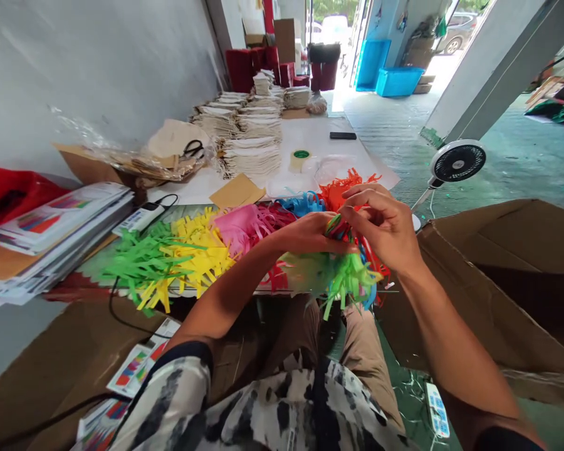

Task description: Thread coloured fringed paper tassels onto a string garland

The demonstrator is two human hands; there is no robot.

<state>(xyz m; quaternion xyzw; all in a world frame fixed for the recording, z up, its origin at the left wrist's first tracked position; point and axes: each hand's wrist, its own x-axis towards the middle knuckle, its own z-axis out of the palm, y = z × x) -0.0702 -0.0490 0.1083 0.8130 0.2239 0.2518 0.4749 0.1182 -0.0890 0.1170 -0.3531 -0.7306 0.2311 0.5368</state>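
A bundle of fringed paper strips (352,275) in green, red and blue hangs between both hands above my lap. My left hand (310,233) is closed around the bundle's top from the left. My right hand (380,222) pinches the same top from the right, fingers curled. Behind them, along the table edge, lie piles of cut fringe paper: green (141,263), yellow (202,247), pink (242,225), blue (303,203) and orange-red (341,188).
Stacks of printed sheets (51,232) lie at the left. Piles of cream paper bags (254,150), scissors (193,149), a tape roll (301,156) and a phone (343,135) sit farther back. A small fan (455,161) stands right; large cardboard boxes (507,263) flank my legs.
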